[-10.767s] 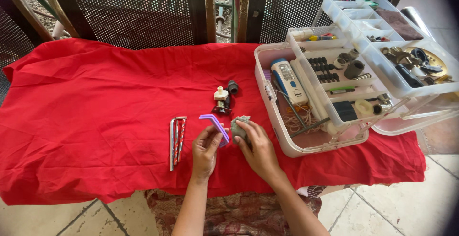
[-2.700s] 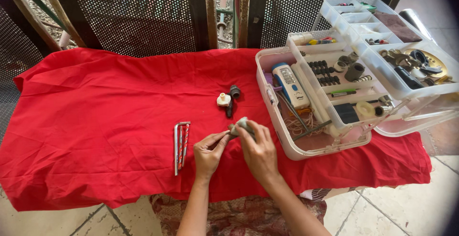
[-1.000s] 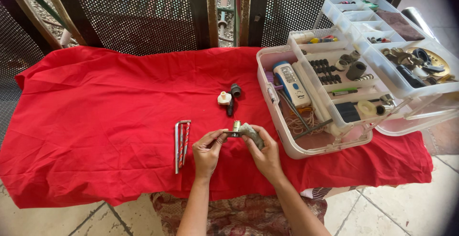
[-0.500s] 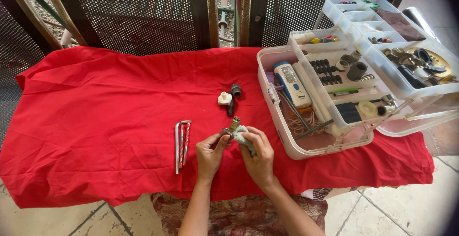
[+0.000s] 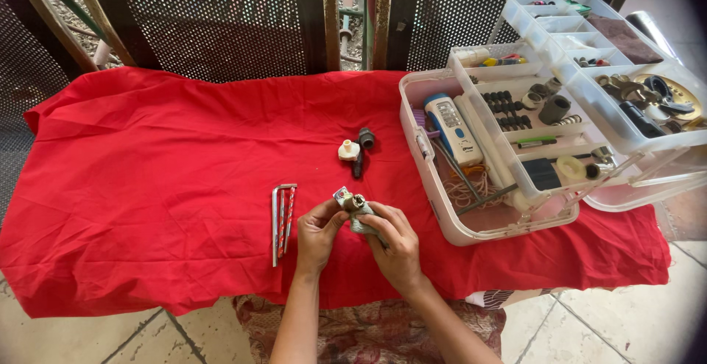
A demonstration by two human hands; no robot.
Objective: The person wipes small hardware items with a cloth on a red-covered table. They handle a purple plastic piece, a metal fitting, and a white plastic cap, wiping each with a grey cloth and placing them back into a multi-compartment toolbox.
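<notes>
My right hand grips a small grey metal part just above the red cloth. My left hand pinches a small shiny metal piece against the top end of that part. Both hands are close together near the table's front edge. A set of metal hex keys lies left of my left hand. A little behind my hands lie a cream plastic cap and a dark grey fitting.
An open white tiered organiser box stands at the right with a blue and white tool, cords, and several small parts in its trays. A dark metal mesh fence runs behind the table. Tiled floor shows below.
My hands have stayed in the same spot. They have turned the grey part slightly and my left fingers now pinch the shiny piece at its top end.
</notes>
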